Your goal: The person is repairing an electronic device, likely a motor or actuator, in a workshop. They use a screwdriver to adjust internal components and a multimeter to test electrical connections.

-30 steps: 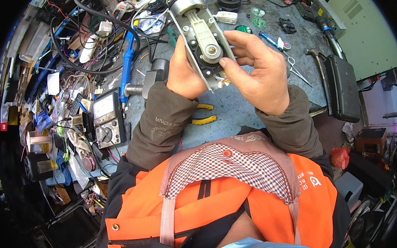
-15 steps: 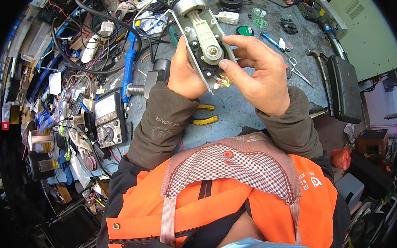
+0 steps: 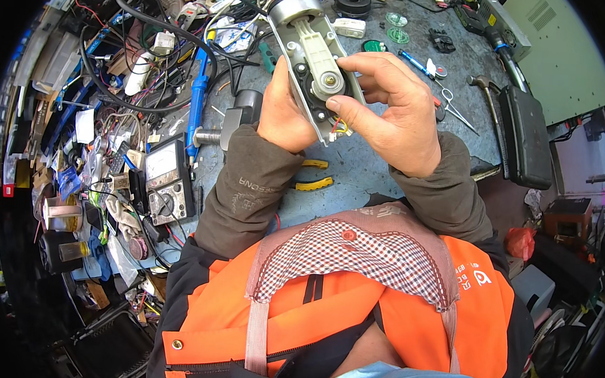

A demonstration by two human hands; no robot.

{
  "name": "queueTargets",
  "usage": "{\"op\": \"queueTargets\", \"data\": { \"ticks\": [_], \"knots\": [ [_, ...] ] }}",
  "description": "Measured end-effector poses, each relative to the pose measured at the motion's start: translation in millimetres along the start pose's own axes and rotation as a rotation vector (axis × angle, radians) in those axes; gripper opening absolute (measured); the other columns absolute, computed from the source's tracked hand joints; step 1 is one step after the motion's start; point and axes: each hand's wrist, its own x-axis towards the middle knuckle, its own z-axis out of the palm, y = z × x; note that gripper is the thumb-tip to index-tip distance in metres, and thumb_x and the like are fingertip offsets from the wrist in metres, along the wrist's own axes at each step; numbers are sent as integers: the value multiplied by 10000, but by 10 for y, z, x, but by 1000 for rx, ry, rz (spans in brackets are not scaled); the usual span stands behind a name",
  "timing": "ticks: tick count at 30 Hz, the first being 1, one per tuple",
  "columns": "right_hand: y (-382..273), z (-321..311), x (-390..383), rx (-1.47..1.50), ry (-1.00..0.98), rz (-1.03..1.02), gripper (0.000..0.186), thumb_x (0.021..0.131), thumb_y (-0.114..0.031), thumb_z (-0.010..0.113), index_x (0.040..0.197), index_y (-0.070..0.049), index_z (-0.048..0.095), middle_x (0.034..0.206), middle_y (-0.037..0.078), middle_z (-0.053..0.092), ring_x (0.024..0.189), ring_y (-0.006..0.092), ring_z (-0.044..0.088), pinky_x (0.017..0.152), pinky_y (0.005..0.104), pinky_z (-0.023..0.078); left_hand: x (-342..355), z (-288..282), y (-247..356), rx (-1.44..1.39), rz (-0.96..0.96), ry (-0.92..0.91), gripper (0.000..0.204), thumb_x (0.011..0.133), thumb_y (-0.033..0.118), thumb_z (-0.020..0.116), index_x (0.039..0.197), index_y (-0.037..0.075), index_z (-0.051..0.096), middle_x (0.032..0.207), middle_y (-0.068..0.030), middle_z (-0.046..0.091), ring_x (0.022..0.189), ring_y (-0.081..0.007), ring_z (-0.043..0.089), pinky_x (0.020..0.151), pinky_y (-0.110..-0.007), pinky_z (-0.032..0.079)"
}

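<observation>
An opened power-tool housing (image 3: 291, 52), pale grey with a metal collar at its far end, is held tilted above the bench. Inside lies a cream connecting rod (image 3: 316, 55) whose round end sits on a crank over a black motor part. Red, yellow and white wires (image 3: 339, 127) stick out at the near end. My left hand (image 3: 284, 115) wraps around the housing's left side, fingers hidden beneath it. My right hand (image 3: 394, 111) is at the right side, thumb tip by the crank and fingers at the housing's edge; whether it grips or only touches is hard to see.
Yellow-handled pliers (image 3: 313, 183) lie below the hands. Scissors (image 3: 457, 110), a hammer (image 3: 487, 86) and a black case (image 3: 524, 137) are to the right. At the left are a blue soldering iron (image 3: 197, 103), an analog multimeter (image 3: 167, 174) and heaped cables and parts.
The housing has shifted slightly right and down in my left hand. The crank's round end has moved a little, and my right thumb tip has slid slightly left and down.
</observation>
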Motion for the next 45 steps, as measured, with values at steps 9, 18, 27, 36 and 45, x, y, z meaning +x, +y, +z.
{"op": "queueTargets", "data": {
  "ticks": [9, 18, 27, 36, 45],
  "knots": [
    [28, 19, 1, 8, 15, 10, 429, 848, -61, 917, 1238, 11, 754, 1178, 125, 739, 921, 194, 792, 749, 310, 664, -4, 24, 28, -3, 17, -4, 655, 903, 51, 904, 1431, 17, 519, 1251, -112, 748, 1116, -200, 759, 928, -358, 632],
    [-30, 57, -4, 11, 4, 29, 427, 850, -71, 913, 1238, 2, 752, 1169, 124, 739, 912, 201, 785, 739, 314, 657, -44, -15, 60, 5, 7, -4, 684, 894, 47, 908, 1447, 14, 506, 1257, -118, 750, 1120, -214, 763, 936, -363, 632],
    [-91, 150, -28, 16, 12, 58, 424, 863, -94, 905, 1249, -14, 752, 1146, 119, 730, 926, 214, 783, 742, 325, 648, -104, -109, 172, 95, 4, -25, 697, 873, 51, 922, 1427, -3, 502, 1230, -140, 766, 1119, -228, 775, 942, -375, 637],
    [-122, 244, -71, 39, 12, 85, 432, 867, -104, 904, 1258, -8, 747, 1138, 117, 725, 924, 216, 772, 741, 322, 630, -153, -158, 234, 4, -35, -30, 722, 855, 25, 935, 1413, -5, 479, 1312, -149, 715, 1190, -230, 747, 978, -390, 634],
    [-136, 312, -104, 92, -14, 114, 445, 880, -73, 888, 1285, 12, 723, 1193, 116, 711, 944, 191, 768, 750, 304, 630, -219, -239, 218, 114, 18, -21, 713, 864, 55, 937, 1422, 0, 496, 1309, -149, 741, 1189, -227, 755, 989, -394, 627]
  ]
}}
